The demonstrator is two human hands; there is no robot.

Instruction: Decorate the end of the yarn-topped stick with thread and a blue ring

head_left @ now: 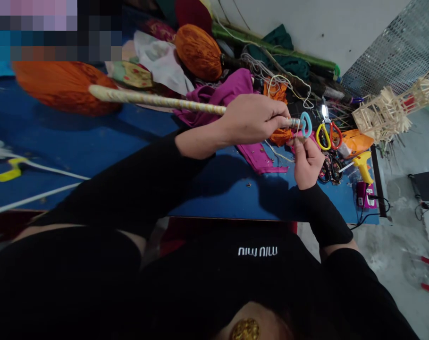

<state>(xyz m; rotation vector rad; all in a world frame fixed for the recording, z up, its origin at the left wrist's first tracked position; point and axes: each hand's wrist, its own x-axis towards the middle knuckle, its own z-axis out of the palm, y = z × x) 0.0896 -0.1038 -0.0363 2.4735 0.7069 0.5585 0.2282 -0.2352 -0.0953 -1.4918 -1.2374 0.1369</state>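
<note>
My left hand (253, 118) is closed round a long stick (164, 102) wrapped in pale yellow and white bands. The stick runs leftward to a large orange cloth-covered bundle (63, 89); I cannot tell whether they are joined. Beyond my fist the narrow tip lies by a light blue heart-shaped loop (307, 124), and whether it is fixed there is unclear. My right hand (307, 160) pinches a thin pale thread (298, 128) just under the tip. Scissors (327, 127) with one yellow and one red handle lie close by on the right.
On the blue table (214, 191) lie magenta cloth (231, 92) and another orange bundle (199, 52). A yellow glue gun (363, 167), a purple power socket (366, 194) and a thin wooden stick structure (387, 113) are at the right. White rods (40, 198) stick out at left.
</note>
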